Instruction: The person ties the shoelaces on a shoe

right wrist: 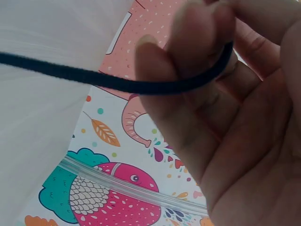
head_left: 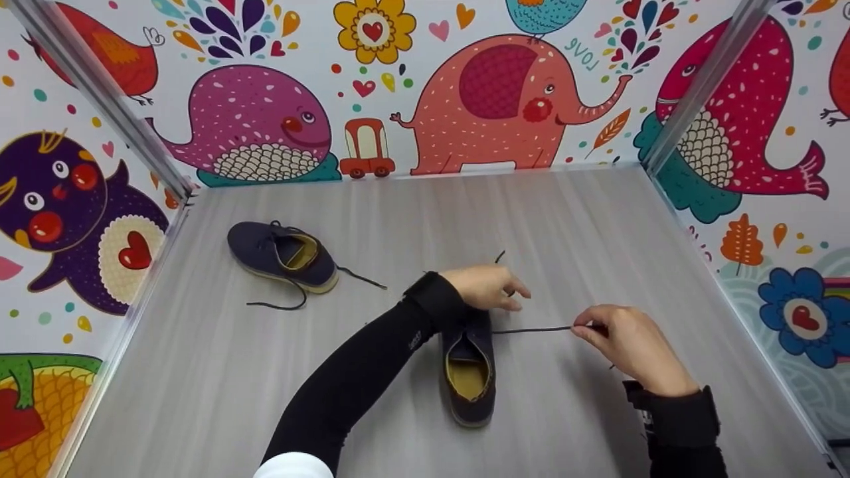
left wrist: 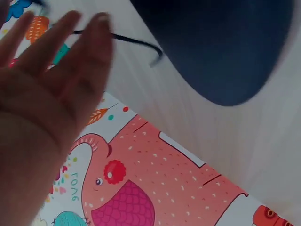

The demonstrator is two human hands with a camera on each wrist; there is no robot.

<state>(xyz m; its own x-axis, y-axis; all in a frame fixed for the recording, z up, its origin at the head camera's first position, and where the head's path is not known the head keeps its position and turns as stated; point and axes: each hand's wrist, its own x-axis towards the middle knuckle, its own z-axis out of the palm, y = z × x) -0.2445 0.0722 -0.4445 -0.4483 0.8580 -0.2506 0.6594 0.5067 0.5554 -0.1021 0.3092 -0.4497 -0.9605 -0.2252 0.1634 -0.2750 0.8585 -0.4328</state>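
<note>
We see a navy shoe [head_left: 469, 372] lying near the front middle of the grey table [head_left: 571, 219], its long axis running front to back, heel opening toward us and toe away under the left hand [head_left: 488, 287]. That hand rests on the toe end with fingers straight and relaxed, gripping nothing. Our right hand [head_left: 631, 345] pinches the dark lace [head_left: 531, 329], drawn taut sideways to the right from the shoe. A second shoe [head_left: 282, 255] lies well apart at back left, toe pointing left.
</note>
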